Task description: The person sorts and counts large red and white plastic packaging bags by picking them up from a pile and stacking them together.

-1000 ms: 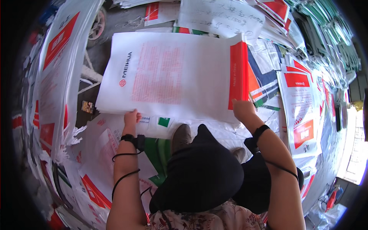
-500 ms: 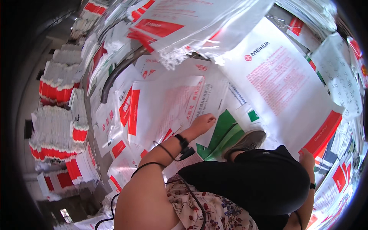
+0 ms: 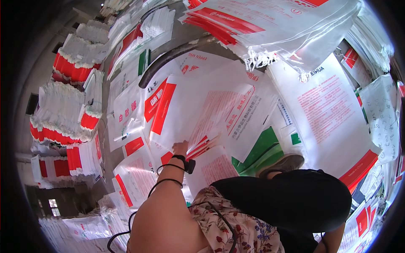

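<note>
My left hand (image 3: 180, 147), with a black band and small device on the wrist, is at the near edge of a flat white sack (image 3: 190, 109) with a red strip and red print. Its fingers look curled in at that edge; what they hold, if anything, is hidden. Under and around this sack lie other flat white sacks with red ends. A green sack (image 3: 261, 147) shows between them and my shoe (image 3: 282, 164). On the right rests a pile of white sacks (image 3: 325, 109) with a red bottom band. My right hand is hidden; only its forearm (image 3: 335, 238) shows beside my knee.
A stack of white sacks (image 3: 291, 29) with frayed, stringy ends rises at the far side. A dark curved tube (image 3: 168, 59) lies across the sacks. Bundled sacks (image 3: 59, 114) stand along the left. A black cord (image 3: 147, 189) loops around my left arm.
My left hand has moved left and nearer, from above the middle sacks to the near edge of one. My right hand has gone from the right pile's red band out of sight. The view has shifted.
</note>
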### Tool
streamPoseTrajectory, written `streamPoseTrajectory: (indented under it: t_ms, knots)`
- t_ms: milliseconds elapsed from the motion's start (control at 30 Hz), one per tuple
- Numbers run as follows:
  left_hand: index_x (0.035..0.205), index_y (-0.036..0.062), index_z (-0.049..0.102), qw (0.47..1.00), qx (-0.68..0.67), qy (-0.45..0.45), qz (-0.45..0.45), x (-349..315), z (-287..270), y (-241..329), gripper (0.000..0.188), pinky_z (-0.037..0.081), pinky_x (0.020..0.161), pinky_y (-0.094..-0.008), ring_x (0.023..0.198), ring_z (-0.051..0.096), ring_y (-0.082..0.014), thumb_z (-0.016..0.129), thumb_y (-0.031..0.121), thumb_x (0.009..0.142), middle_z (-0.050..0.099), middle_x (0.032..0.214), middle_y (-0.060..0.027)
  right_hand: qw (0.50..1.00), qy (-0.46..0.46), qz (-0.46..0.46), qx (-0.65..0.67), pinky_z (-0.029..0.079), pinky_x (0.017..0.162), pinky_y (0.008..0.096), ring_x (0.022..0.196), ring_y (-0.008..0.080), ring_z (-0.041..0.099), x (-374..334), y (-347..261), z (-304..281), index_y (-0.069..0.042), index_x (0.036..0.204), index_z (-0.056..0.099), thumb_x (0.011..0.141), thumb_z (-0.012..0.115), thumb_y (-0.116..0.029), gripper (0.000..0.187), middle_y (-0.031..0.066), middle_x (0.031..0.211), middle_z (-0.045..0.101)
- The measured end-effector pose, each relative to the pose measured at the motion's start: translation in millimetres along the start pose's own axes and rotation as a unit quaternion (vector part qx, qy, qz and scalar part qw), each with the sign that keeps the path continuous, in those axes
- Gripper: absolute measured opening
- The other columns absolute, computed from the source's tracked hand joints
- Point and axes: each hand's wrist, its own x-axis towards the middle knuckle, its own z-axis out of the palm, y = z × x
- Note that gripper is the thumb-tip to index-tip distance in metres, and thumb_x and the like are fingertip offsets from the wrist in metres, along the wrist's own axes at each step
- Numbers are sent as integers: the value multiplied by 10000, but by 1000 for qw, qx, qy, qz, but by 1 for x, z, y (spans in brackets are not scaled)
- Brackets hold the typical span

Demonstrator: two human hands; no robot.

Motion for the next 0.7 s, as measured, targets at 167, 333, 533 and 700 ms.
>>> streamPoseTrajectory:
  t_ms: [167,333,533,700]
  knots:
    - [1398,1,526,998,-15,-67,-4,46,27,-52,588,360,1115,-581,1365,422,-493,411,384,966,516,1426,-295,1000,-3,10,20,541,886,472,1035,408,677,-12,4,0,-89,1195,673,951,590,-277,319,216,1095,713]
    - [1404,153,570,995,17,-103,1,45,44,4,453,397,1109,-540,1333,514,-400,455,254,978,535,1437,-233,998,21,57,-6,540,888,470,1038,405,677,-51,27,-24,-95,1195,674,949,590,-289,325,214,1099,712]
    - [1405,151,566,994,-45,-86,-59,42,28,-55,482,516,993,-482,1237,610,-371,613,131,926,615,1375,-136,998,24,48,13,540,891,467,1041,402,678,-49,24,-22,-102,1196,675,947,590,-303,331,211,1104,712]
    - [1182,67,637,967,28,19,252,27,34,-64,277,573,793,-459,917,716,-353,652,96,907,720,1071,-161,999,28,42,20,539,894,464,1043,399,679,-51,18,-23,-108,1196,677,945,590,-315,337,209,1108,712]
